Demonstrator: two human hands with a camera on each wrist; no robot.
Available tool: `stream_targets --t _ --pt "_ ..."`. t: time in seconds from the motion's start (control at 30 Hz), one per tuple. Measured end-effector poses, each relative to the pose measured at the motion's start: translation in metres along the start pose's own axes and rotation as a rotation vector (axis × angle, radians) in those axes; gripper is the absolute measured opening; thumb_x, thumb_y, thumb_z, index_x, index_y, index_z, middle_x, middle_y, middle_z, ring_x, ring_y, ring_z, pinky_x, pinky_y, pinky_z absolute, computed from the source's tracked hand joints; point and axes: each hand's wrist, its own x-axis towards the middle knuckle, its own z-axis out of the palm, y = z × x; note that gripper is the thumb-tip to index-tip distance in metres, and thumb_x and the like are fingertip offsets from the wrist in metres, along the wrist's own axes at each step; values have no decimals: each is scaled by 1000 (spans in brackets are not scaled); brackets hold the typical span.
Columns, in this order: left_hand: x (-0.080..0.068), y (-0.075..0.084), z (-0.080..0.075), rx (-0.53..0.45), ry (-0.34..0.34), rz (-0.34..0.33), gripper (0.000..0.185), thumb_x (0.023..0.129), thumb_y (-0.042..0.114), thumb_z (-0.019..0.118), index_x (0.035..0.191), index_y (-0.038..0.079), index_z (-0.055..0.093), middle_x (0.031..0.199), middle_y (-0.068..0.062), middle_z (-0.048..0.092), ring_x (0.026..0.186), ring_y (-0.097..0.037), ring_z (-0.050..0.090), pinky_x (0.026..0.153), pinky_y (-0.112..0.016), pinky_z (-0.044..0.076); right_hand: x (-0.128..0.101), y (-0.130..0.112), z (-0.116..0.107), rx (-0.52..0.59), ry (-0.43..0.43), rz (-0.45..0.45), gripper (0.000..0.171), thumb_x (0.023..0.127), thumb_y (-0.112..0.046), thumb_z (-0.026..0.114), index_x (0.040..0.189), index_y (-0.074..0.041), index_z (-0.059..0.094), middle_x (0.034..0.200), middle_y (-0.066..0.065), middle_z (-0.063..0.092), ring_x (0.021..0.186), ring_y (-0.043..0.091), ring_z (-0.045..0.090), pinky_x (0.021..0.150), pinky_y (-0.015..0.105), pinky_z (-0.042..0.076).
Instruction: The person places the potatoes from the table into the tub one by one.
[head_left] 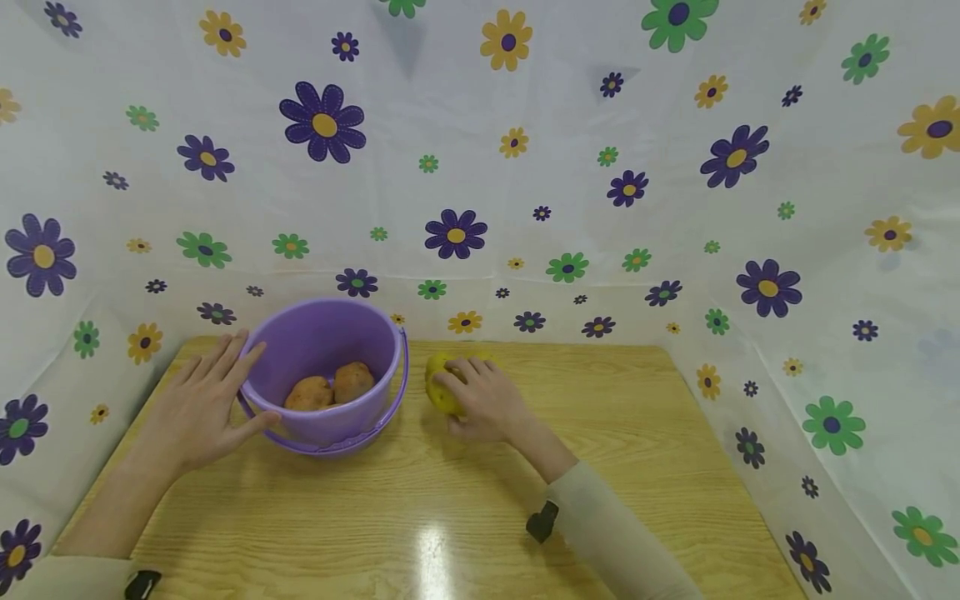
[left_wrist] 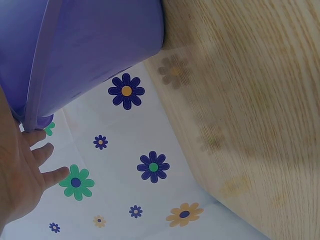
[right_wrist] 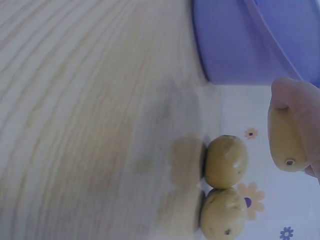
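At the left of the head view my left hand (head_left: 197,408) rests flat against the purple bucket (head_left: 324,375), fingers (head_left: 232,354) straight and apart. At centre, two brown potatoes (head_left: 328,387) lie inside it. Just right, my right hand (head_left: 483,400) curls its fingers around a yellow potato (head_left: 441,385) on the worktop (head_left: 600,417).

Head view high, looking down at table (head_left: 480,500), wrist views low and close, all sharing purple bucket (head_left: 322,375).

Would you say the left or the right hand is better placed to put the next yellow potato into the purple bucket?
Right hand: it already grips a yellow potato beside the purple plastic bucket. The left hand only touches the bucket's side.
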Motion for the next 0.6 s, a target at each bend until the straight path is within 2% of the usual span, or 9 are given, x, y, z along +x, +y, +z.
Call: stream_targets --t 0.17,0.43,0.6 --pt "0 0 0 2 1 1 103 91 67 68 168 11 28 177 -20 20 164 -40 22 118 -71 35 2 3 -8 -1 40 27 65 79 -46 81 135 -19 59 133 9 66 113 26 68 95 39 63" --pt "0 1 -1 5 8 0 102 91 67 67 167 11 30 176 -19 21 163 -41 26 121 -67 34 7 9 -14 20 147 43 66 75 -43 84 131 -16 63 131 11 68 112 27 69 95 40 63" --pt "0 1 -1 7 8 4 102 91 67 67 167 11 29 176 -20 22 163 -41 26 122 -67 34 13 10 -19 39 183 48 64 75 -42 83 130 -15 64 129 10 68 108 26 68 89 37 63"
